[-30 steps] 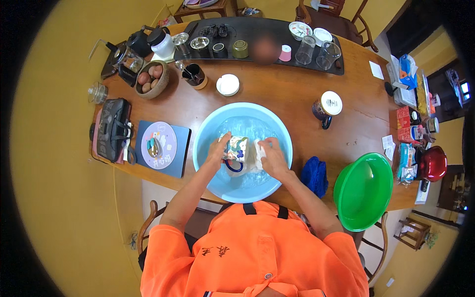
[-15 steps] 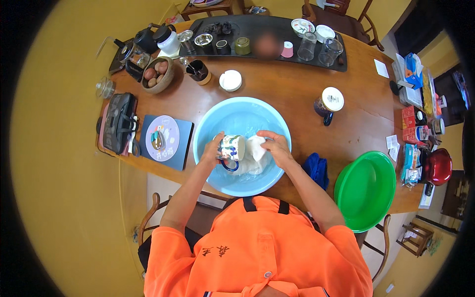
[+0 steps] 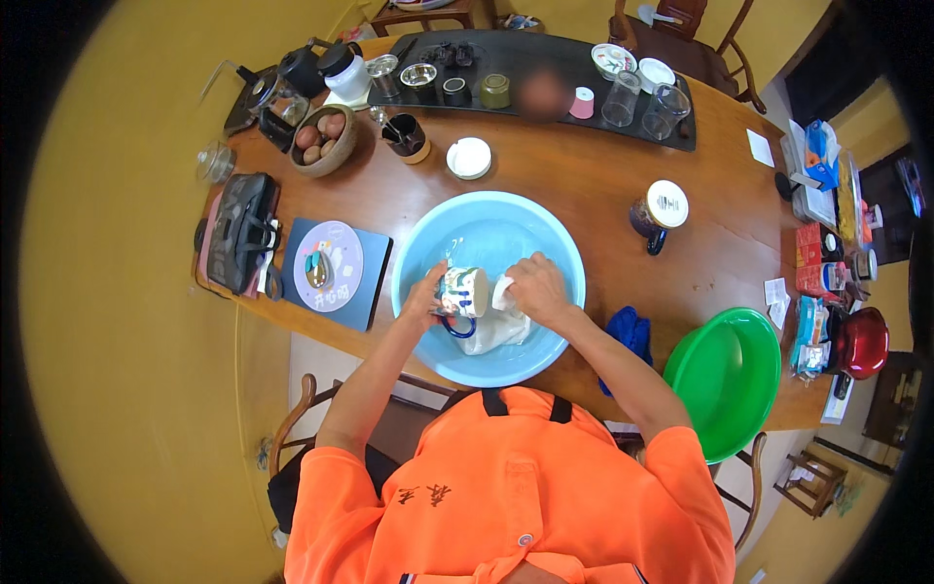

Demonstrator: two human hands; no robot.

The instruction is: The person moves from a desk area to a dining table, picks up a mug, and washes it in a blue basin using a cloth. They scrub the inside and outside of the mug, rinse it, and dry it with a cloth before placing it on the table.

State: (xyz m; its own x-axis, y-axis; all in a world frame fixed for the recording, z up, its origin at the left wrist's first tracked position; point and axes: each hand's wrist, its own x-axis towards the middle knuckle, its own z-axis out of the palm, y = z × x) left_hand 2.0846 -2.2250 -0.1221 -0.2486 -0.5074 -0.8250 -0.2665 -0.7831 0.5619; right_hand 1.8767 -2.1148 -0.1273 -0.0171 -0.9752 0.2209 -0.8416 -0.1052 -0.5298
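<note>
A light blue basin (image 3: 416, 241) with water in it stands on the wooden table in front of me. Over its left half, my left hand (image 3: 425, 295) grips a patterned mug (image 3: 463, 292) lying on its side, with its pale end turned right and its dark blue handle down. My right hand (image 3: 538, 288) is closed on a white cloth (image 3: 498, 332), a short way right of the mug. Most of the cloth hangs down into the water. The fingertips of my right hand are partly hidden by the hand itself.
A green basin (image 3: 725, 389) stands at the right edge, beside a dark blue cloth (image 3: 630, 336). Another mug (image 3: 666, 206) sits upside down farther right. Left are a blue board (image 3: 375, 282) and a black bag (image 3: 243, 234). A long black tray (image 3: 530, 49) with cups lies at the back.
My right hand has turned and closed more tightly on the cloth, its knuckles now upward. The left hand still holds the mug. The whole view has shifted slightly.
</note>
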